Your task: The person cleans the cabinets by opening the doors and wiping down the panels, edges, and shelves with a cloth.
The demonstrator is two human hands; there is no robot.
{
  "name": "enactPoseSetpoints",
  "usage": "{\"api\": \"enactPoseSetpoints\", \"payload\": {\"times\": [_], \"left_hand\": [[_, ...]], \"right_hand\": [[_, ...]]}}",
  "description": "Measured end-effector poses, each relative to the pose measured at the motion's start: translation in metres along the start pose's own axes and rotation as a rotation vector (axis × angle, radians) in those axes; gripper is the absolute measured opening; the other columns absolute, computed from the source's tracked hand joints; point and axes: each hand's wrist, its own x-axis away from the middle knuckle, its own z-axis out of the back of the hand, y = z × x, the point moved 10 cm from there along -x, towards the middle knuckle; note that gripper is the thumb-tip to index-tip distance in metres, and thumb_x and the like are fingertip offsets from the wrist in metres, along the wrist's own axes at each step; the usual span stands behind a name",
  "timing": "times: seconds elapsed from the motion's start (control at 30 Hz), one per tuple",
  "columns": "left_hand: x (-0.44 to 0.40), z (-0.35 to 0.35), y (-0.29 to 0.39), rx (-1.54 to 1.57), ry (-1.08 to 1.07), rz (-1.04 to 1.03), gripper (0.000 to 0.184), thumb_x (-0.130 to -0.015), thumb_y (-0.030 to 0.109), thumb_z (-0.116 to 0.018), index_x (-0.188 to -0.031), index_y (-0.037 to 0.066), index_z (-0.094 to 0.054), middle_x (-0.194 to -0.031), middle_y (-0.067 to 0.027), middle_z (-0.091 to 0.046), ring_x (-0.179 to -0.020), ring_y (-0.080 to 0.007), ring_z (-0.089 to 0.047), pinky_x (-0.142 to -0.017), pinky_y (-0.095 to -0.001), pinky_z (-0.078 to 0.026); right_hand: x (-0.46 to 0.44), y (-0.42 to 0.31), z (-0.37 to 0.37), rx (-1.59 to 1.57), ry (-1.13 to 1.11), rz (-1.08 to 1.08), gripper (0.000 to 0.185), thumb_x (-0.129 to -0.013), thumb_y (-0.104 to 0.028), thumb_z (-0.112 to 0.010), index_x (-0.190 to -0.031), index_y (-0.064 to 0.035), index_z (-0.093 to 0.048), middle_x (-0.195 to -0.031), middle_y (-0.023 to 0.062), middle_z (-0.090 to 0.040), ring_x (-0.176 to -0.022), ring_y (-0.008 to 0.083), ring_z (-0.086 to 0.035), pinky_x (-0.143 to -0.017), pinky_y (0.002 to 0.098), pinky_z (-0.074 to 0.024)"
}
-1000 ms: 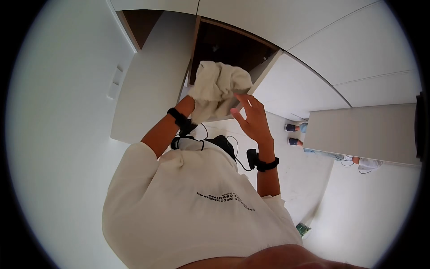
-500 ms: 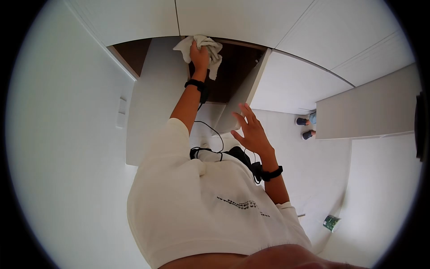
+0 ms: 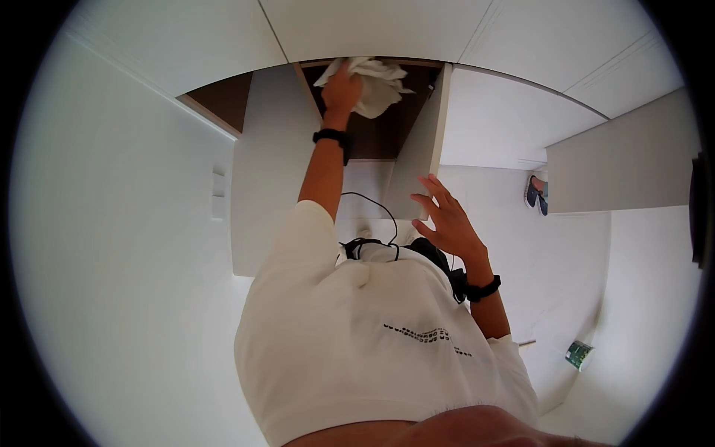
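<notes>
My left hand point(image 3: 342, 91) grips a crumpled off-white cloth point(image 3: 377, 88) at the mouth of an open cabinet with a dark brown interior point(image 3: 369, 141). The cloth hangs to the right of the hand, its far edge near the cabinet's top edge. My right hand point(image 3: 449, 222) is held lower, fingers spread and holding nothing, its fingertips by the lower edge of the open right cabinet door point(image 3: 418, 145). Another open door point(image 3: 272, 171) stands to the left of my left forearm.
White cabinet fronts point(image 3: 372, 30) run across the top. Another person's dark shoes point(image 3: 532, 194) show beside a pale panel point(image 3: 618, 160) at right. A green-and-white packet point(image 3: 578, 355) lies at lower right. A black cable point(image 3: 378, 203) hangs near my waist.
My left hand has carried the cloth up from the front of the cabinet to its opening. My right hand has moved away from the cloth. The view has shifted, and fewer of the other person's parts show.
</notes>
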Motion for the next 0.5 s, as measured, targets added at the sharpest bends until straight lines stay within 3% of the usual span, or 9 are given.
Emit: {"api": "enactPoseSetpoints", "payload": {"times": [0.1, 0.33, 0.43, 0.5], "left_hand": [[-0.016, 0.031, -0.041, -0.051, 0.111, -0.014, 0.052, -0.091, 0.028, -0.053, -0.142, 0.014, -0.053, -0.110, -0.0221, -0.071, -0.098, -0.0420, -0.068, -0.088, -0.0500, -0.053], [-0.006, 0.007, -0.017, -0.034, 0.101, 0.002, 0.056, -0.091, 0.026, -0.054, -0.144, 0.012, -0.049, -0.106, -0.0227, -0.071, -0.095, -0.0424, -0.068, -0.084, -0.0513, -0.054], [0.003, -0.024, 0.024, -0.048, -0.052, -0.041, 0.057, -0.092, 0.026, -0.057, -0.146, 0.011, -0.046, -0.103, -0.0240, -0.071, -0.094, -0.0428, -0.068, -0.083, -0.0513, -0.054], [0.010, -0.047, 0.049, -0.076, -0.134, -0.061, 0.057, -0.092, 0.028, -0.059, -0.146, 0.014, -0.045, -0.101, -0.0240, -0.071, -0.094, -0.0427, -0.068, -0.082, -0.0518, -0.054]], "right_hand": [[0.005, 0.010, 0.006, -0.064, 0.030, -0.012, 0.046, -0.087, -0.018, -0.072, -0.130, -0.0084, -0.057, -0.157, 0.0101, -0.037, -0.148, 0.0305, -0.031, -0.112, 0.0424, -0.0402], [0.022, 0.019, 0.040, -0.105, 0.101, -0.224, 0.044, -0.085, -0.014, -0.073, -0.126, -0.0066, -0.057, -0.156, 0.0100, -0.039, -0.145, 0.0292, -0.037, -0.107, 0.0405, -0.0470], [0.026, 0.026, 0.033, -0.122, 0.032, -0.200, 0.037, -0.087, -0.015, -0.072, -0.121, -0.0088, -0.060, -0.149, 0.0100, -0.050, -0.133, 0.0267, -0.052, -0.102, 0.0374, -0.0507], [0.026, 0.028, 0.037, -0.079, 0.016, -0.172, 0.032, -0.087, -0.015, -0.073, -0.117, -0.0091, -0.064, -0.149, 0.0090, -0.050, -0.133, 0.0261, -0.053, -0.101, 0.0374, -0.0518]]}}
